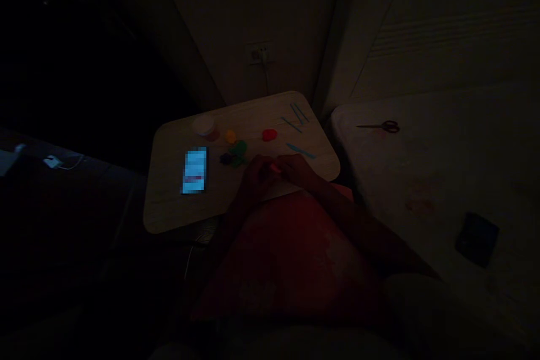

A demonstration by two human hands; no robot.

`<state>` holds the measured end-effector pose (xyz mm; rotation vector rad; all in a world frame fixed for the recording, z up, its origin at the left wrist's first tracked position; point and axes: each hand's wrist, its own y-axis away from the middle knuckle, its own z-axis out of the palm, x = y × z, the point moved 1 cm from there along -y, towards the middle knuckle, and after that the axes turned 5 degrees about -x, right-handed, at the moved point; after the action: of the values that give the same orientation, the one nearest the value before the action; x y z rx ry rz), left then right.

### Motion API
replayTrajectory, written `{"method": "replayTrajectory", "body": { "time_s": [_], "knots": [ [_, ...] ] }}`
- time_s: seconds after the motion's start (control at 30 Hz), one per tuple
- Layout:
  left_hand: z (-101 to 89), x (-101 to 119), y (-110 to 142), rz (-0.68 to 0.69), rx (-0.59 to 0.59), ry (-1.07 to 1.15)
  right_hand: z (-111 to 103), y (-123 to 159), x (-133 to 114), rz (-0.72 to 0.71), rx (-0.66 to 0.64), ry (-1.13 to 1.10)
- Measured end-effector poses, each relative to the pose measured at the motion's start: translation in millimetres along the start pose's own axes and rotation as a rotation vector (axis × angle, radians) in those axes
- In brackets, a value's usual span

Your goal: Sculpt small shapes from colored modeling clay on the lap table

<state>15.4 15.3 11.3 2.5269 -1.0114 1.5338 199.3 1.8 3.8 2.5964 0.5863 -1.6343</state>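
Note:
In the dim light, my left hand and my right hand meet at the near edge of a small wooden table. Between them, the fingers of both are closed on a small piece of red modelling clay. Just beyond lies a larger red lump of clay. Left of my hands are green clay, a dark lump and a yellow-orange lump. A blue modelling tool rests beyond my right hand, with several thin sticks farther back.
A lit phone lies on the table's left side, near a pale tub. Scissors and a dark box-like object are on the pale surface at right. Behind the table, a plug sits in a wall socket; a red cloth lies below my arms.

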Motion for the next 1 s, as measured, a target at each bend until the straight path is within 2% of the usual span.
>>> {"method": "replayTrajectory", "body": {
  "time_s": [0.13, 0.27, 0.47, 0.77, 1.0],
  "knots": [
    [-2.0, 3.3, -0.7, -0.003, 0.040, -0.005, 1.5, -0.4, -0.8, -0.008, -0.067, -0.066],
    [-3.6, 5.8, -0.7, 0.005, 0.051, -0.005, 0.4, 2.2, -6.6, 0.017, -0.063, -0.154],
    [-4.0, 4.0, 0.2, -0.043, 0.055, 0.076, -0.5, 3.4, -13.9, 0.013, -0.040, -0.149],
    [-2.3, 0.0, 0.3, -0.075, 0.065, 0.139, 1.4, 2.4, -2.2, -0.045, -0.012, -0.117],
    [-2.0, -2.0, 0.9, -0.110, 0.066, 0.141, 1.4, 3.2, -1.5, -0.016, -0.025, -0.117]
  ]
}}
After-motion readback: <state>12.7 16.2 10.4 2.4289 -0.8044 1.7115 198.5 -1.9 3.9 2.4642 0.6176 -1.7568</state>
